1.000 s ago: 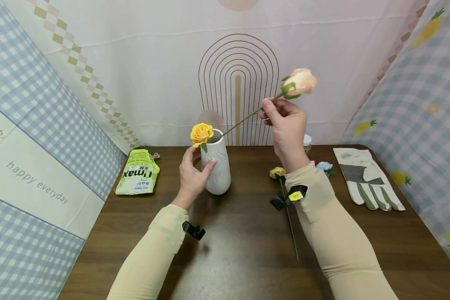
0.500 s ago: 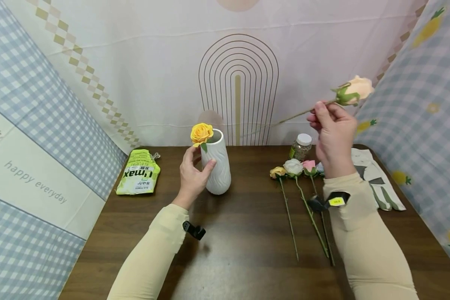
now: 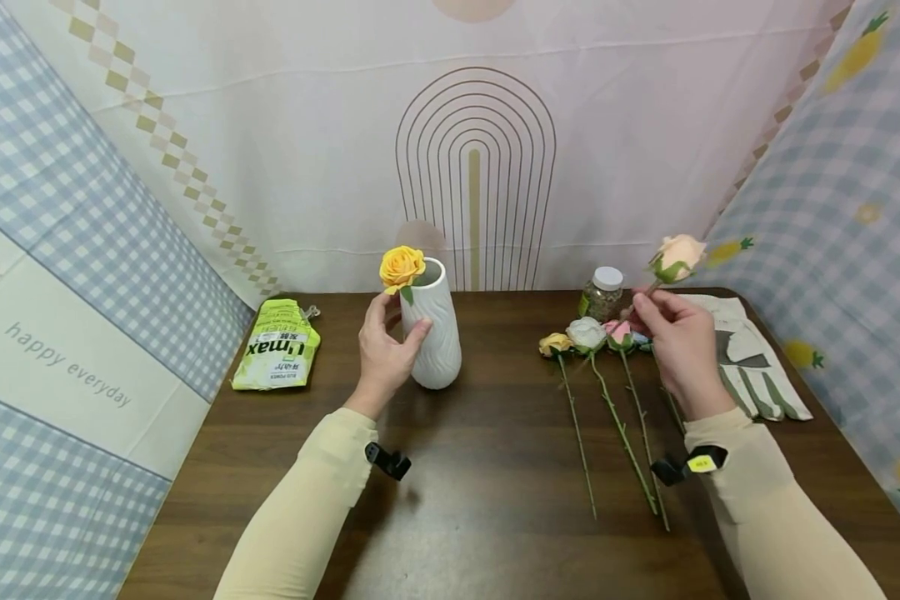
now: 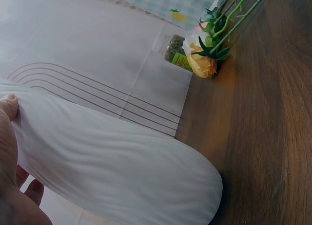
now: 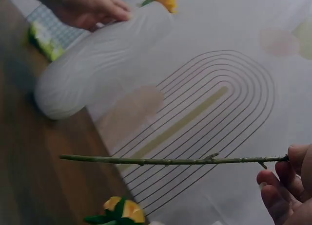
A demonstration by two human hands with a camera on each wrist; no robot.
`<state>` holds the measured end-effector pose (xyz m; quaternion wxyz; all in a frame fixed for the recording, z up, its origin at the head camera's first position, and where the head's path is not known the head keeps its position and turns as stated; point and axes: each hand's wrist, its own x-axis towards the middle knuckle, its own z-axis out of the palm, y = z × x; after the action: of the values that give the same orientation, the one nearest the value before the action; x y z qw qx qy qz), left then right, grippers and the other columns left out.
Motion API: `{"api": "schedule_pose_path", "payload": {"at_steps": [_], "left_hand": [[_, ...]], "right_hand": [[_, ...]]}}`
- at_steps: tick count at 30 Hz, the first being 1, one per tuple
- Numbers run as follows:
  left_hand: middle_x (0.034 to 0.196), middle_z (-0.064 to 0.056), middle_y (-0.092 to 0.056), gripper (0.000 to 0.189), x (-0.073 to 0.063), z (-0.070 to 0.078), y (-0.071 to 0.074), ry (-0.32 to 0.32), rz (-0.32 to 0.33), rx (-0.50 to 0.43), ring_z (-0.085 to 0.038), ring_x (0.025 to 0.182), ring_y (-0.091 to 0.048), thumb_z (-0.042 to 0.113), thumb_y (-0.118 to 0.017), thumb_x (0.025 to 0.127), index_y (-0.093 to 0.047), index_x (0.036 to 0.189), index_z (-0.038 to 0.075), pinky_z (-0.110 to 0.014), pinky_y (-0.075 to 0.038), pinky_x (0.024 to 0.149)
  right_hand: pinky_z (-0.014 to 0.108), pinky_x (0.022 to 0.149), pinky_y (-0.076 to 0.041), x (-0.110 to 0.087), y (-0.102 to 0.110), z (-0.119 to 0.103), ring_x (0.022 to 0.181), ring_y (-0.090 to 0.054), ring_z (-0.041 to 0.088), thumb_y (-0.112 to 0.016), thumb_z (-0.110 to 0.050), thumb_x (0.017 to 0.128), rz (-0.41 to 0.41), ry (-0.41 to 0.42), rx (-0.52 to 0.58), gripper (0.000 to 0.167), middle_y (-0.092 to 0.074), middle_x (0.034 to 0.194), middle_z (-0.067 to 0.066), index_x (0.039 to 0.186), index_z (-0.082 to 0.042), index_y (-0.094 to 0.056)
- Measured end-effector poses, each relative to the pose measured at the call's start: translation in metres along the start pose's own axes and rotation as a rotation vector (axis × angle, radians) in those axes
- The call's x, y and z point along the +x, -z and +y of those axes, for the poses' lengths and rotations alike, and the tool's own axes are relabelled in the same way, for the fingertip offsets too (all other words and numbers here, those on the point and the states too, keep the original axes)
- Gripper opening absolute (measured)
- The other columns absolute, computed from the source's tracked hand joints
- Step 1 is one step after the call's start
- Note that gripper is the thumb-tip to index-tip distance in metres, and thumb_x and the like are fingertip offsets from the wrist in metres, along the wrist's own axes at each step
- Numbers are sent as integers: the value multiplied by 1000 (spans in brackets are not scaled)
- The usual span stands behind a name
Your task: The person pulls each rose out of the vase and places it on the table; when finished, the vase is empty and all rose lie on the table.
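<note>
A white ribbed vase (image 3: 437, 337) stands upright on the table, and my left hand (image 3: 392, 354) grips its left side near the rim. One yellow rose (image 3: 402, 268) leans out of the vase's mouth. My right hand (image 3: 678, 346) pinches the stem of a peach rose (image 3: 678, 257) just under the bloom, above the other flowers. In the right wrist view its bare green stem (image 5: 175, 161) points left from the fingertips. Below lie a dark yellow rose (image 3: 555, 344), a white rose (image 3: 587, 333), a pink rose (image 3: 619, 333) and a blue flower (image 3: 643, 342), the last partly hidden.
A jar (image 3: 603, 293) with a white lid stands behind the flowers. White and grey gloves (image 3: 757, 358) lie at the right, partly behind my right hand. A lime-green packet (image 3: 277, 344) is at the left. A patterned cloth hangs behind the brown table (image 3: 487, 500).
My right hand has carried the peach rose from the vase's mouth out to the right, then down toward the lying flowers. My left hand and the vase have stayed put.
</note>
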<state>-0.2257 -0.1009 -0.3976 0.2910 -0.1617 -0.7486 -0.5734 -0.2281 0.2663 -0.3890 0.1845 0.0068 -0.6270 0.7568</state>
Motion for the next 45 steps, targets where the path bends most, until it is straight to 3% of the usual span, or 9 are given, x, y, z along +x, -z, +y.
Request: {"api": "schedule_pose_path", "payload": {"at_steps": [5,11,19,24,28,39,45], "left_hand": [[114,-26,-55,48,0,0,0,2,9,-1,-38,108,-55,2,-76,80,-51,120,-11,-51,-48,91],[116,-25,-55,49,-1,0,0,14,-5,2,-38,109,-55,3,-75,81,-50,121,-10,-53,-46,93],[115,-26,-55,49,0,1,0,11,6,-1,-38,109,-55,3,-76,81,-50,121,-11,-50,-47,92],[115,-26,-55,49,0,1,1,10,7,-2,-37,109,-55,3,-76,81,-51,121,-11,-49,-48,92],[116,-25,-55,49,-1,1,0,14,0,-5,-35,109,-55,3,-75,81,-51,122,-10,-51,-47,93],[115,-25,-55,49,0,-1,0,9,-1,-4,-38,109,-55,4,-76,81,-51,121,-9,-52,-47,92],[114,-26,-55,49,0,-2,0,-2,0,-2,-39,108,-55,3,-76,81,-50,121,-10,-52,-47,91]], "right_hand": [[20,58,-54,-13,-2,21,68,-67,9,-66,-9,90,-148,-43,-81,27,-72,89,-1,111,7,-67],[21,53,-53,-29,-17,52,63,-64,7,-68,-17,91,-212,-73,-332,41,-71,91,-6,120,12,-60],[30,54,-55,-48,-46,70,64,-66,14,-68,-9,90,-335,-164,-394,33,-69,92,23,119,6,-63],[31,51,-55,-49,-47,100,63,-66,16,-71,-15,88,-362,-136,-571,24,-71,84,13,108,-2,-70],[30,50,-54,-50,-44,111,61,-65,16,-71,-16,88,-380,-124,-702,18,-71,78,6,103,-5,-73],[29,52,-54,-49,-39,122,61,-65,16,-69,-15,89,-382,-208,-727,16,-72,76,6,103,-7,-75],[27,53,-54,-47,-39,126,60,-66,14,-68,-13,90,-397,-195,-747,17,-72,79,5,104,-6,-74]]}}
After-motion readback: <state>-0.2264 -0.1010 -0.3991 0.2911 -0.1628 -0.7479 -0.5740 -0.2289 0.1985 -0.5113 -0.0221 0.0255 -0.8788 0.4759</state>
